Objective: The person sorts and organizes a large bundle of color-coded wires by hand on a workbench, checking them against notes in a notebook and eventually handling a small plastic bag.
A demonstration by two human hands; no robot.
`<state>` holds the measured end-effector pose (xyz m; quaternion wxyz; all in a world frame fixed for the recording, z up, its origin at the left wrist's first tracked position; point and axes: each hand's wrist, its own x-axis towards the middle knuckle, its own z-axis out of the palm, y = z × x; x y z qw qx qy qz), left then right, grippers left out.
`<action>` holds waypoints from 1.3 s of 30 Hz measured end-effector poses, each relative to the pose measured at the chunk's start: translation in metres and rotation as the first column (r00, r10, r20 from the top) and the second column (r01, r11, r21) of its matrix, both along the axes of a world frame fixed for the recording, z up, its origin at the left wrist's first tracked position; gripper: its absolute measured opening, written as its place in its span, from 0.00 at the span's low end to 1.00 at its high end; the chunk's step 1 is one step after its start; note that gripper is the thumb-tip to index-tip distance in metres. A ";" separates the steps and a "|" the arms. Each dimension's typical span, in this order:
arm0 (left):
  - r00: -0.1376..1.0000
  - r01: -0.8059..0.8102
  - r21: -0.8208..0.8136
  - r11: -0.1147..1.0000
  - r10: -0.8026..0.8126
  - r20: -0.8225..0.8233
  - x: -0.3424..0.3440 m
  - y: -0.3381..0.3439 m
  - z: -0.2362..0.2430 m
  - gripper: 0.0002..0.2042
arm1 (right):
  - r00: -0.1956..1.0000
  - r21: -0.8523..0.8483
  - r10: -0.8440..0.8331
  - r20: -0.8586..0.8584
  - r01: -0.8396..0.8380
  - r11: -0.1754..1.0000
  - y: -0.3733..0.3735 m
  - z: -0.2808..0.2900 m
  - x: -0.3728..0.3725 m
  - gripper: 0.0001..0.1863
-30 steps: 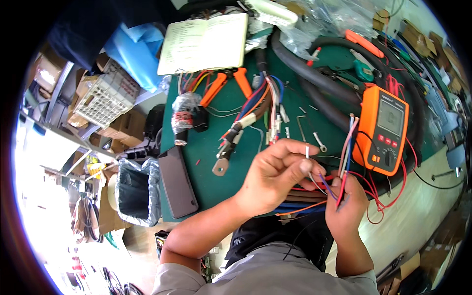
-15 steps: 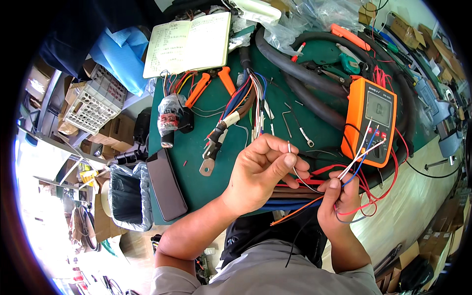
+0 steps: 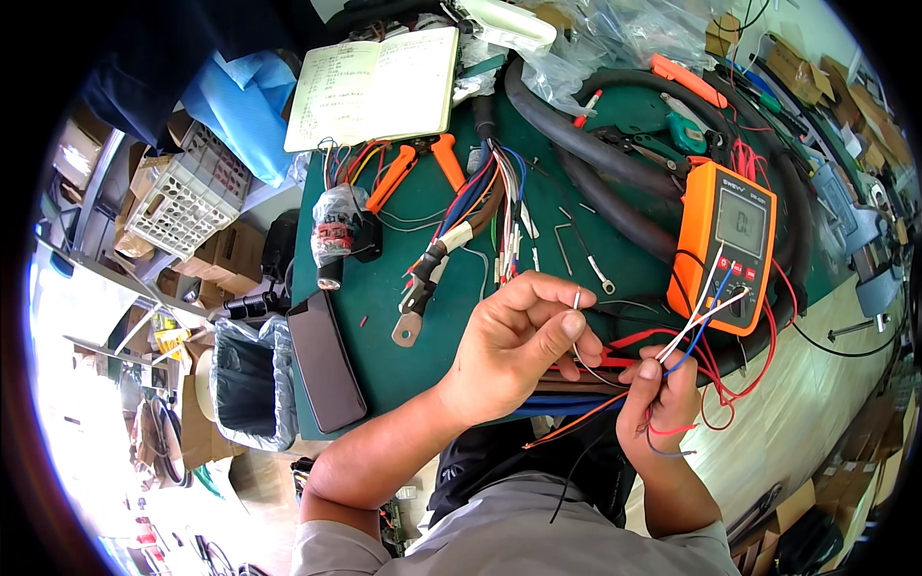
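My left hand pinches a thin white wire between thumb and forefinger, and its tip sticks up past them. Below the fingers that wire curves toward my right hand. My right hand is closed round a small bunch of wires, with white and blue wires fanning up in front of the orange multimeter. From the same hand an orange wire runs out to the left, and red and grey ends stick out on its right side. Whether the wires touch the meter, I cannot tell.
A thick black cable with a metal lug and split-out coloured wires lies on the green table. Around it are an open notebook, orange-handled pliers, a phone and a taped connector. A lined bin stands left.
My left hand has shifted slightly right and down with the white wire. In my right hand the bunch has turned a little, and a short red wire end now shows beside it.
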<state>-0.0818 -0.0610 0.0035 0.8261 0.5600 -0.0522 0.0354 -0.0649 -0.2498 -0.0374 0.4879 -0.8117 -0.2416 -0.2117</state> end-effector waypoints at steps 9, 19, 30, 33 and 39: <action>0.997 0.060 0.044 0.997 -0.058 -0.041 -0.003 0.002 0.005 0.08 | 0.999 -0.037 0.001 0.033 0.000 0.999 -0.002 -0.006 -0.001 0.03; 0.981 0.192 0.076 0.978 -0.191 -0.023 -0.007 0.003 0.003 0.07 | 0.994 -0.078 -0.015 0.108 0.023 0.997 -0.003 -0.008 0.000 0.04; 0.947 0.309 -0.064 0.949 -0.313 -0.069 -0.012 0.004 0.011 0.06 | 0.990 -0.082 -0.021 0.139 0.032 0.996 -0.003 -0.011 0.001 0.05; 0.939 0.344 0.034 0.938 -0.344 -0.017 -0.012 0.003 0.007 0.06 | 0.987 -0.083 -0.011 0.161 0.024 0.996 -0.002 -0.012 0.002 0.05; 0.934 0.357 0.124 0.926 -0.355 -0.035 -0.011 0.006 0.006 0.05 | 0.983 -0.087 -0.002 0.184 0.018 0.996 -0.002 -0.013 0.003 0.06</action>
